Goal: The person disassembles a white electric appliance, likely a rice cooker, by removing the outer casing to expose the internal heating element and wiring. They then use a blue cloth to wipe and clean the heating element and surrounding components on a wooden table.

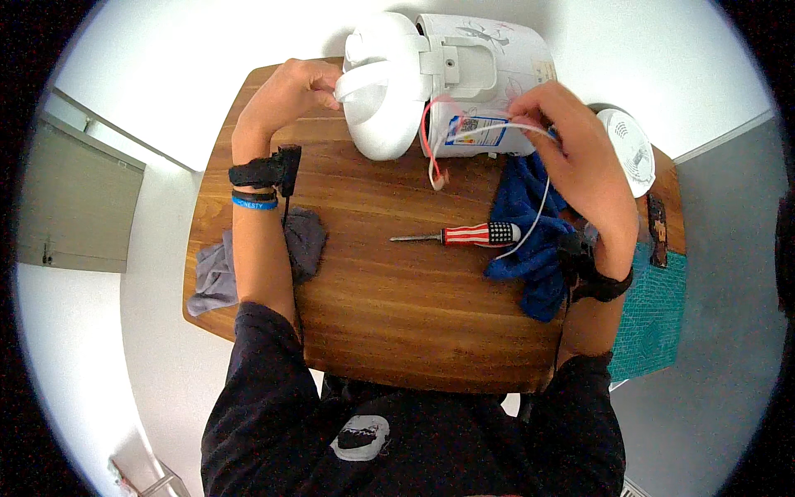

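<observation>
A white cylindrical appliance (522,50) with a printed pattern lies on its side at the far edge of the table. Its rounded lid (389,116) faces left and carries a curved handle (363,78). My left hand (290,91) is closed at the outer end of that handle. In front of the body, my right hand (571,145) pinches a thin white wire (544,199), which loops down toward the cloth. Pink and white wires (426,128) hang out near the hinge. A screwdriver (476,235) with a striped handle lies in mid-table, pointing left.
A blue cloth (530,282) lies below my right hand, a grey cloth (302,244) beside my left forearm. At the right are a round white part (627,149), a dark strip-like object (657,228) and a green cutting mat (654,319). A wall stands behind the table.
</observation>
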### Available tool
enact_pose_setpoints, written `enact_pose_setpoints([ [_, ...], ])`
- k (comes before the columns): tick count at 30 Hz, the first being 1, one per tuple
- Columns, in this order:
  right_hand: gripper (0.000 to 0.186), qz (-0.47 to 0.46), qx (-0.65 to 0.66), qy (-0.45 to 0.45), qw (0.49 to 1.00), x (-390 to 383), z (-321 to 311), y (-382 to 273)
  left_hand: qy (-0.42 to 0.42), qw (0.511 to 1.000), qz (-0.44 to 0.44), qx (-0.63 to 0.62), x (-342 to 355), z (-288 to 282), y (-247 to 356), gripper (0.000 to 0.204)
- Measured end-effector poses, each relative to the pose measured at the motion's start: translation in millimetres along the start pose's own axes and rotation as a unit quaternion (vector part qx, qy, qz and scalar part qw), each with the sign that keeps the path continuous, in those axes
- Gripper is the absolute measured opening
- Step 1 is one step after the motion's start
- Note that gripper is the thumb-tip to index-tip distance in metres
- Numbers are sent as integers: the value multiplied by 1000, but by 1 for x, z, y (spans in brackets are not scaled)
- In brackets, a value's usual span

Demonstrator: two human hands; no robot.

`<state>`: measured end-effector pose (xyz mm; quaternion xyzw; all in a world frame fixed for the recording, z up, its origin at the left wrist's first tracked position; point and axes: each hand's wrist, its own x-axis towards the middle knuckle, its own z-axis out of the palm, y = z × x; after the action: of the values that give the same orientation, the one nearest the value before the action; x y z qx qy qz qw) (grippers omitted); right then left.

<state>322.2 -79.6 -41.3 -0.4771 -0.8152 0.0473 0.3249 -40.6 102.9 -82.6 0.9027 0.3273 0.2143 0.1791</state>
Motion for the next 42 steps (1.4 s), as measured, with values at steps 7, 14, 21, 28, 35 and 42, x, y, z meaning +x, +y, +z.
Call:
enact_pose_setpoints([
  [7,18,110,-22,71,991,-6,-10,14,-33,994,-103,-19,1,-2,21,31],
  [14,19,165,2,53,985,-10,2,29,-54,996,-65,-1,3,-3,30,37],
  [21,17,123,42,78,988,0,24,13,2,998,-22,-66,-15,-15,109,70],
  [28,13,-20,222,-61,973,1,61,-30,18,983,87,159,-20,-11,123,78],
  [35,12,70,209,-129,967,-1,34,-12,75,985,91,128,-23,-12,91,96],
  [42,16,97,2,-21,995,-11,10,25,70,991,5,117,-24,-16,106,109],
])
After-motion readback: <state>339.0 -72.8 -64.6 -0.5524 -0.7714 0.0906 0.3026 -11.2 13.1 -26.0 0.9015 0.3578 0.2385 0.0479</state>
